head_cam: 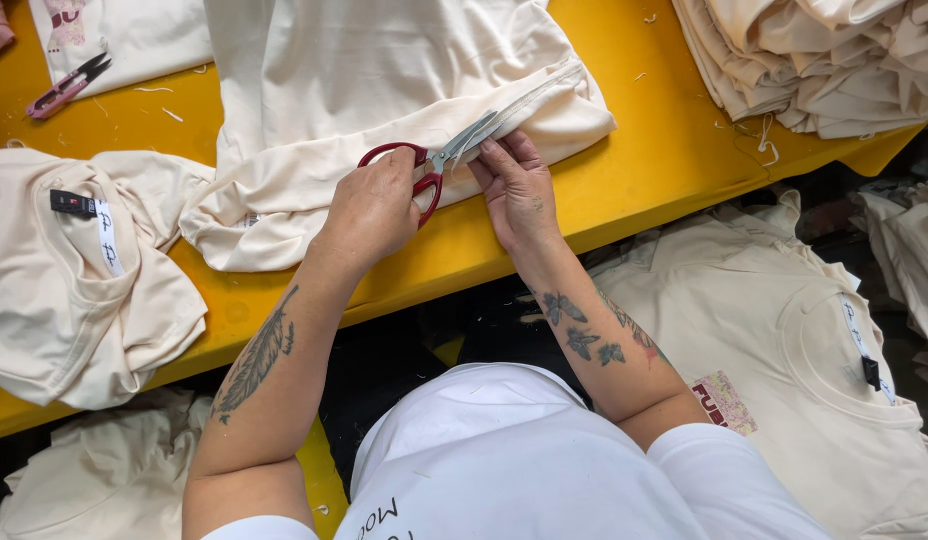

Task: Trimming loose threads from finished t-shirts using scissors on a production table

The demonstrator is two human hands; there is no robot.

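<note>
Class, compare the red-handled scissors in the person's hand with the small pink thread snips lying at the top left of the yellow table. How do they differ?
The red-handled scissors are larger, with loop handles; the pink thread snips are small, with no finger loops showing.
The scissors are held in the left hand, blades at a cream garment; the snips lie unheld on the yellow table.
Both are cutting tools with metal blades.
</note>
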